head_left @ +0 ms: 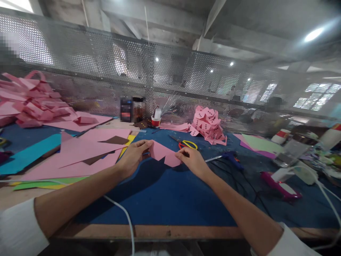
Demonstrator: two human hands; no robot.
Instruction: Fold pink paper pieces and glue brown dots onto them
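Note:
Both my hands hold one pink paper cut-out (164, 153) just above the blue table mat (165, 192). My left hand (134, 156) pinches its left end with thumb and fingers closed. My right hand (192, 160) grips its right end, fingers curled over the edge. The piece has a zigzag outline. Red and yellow scissors (187, 144) lie just beyond my right hand.
Large pink sheets (82, 151) with brown, yellow and teal paper lie at left. A heap of pink folded pieces (209, 124) stands at the back, another heap (32, 99) far left. A blue glue gun (230, 156), a pink one (279, 185) and cables lie at right. A perforated metal screen (160, 71) closes the back.

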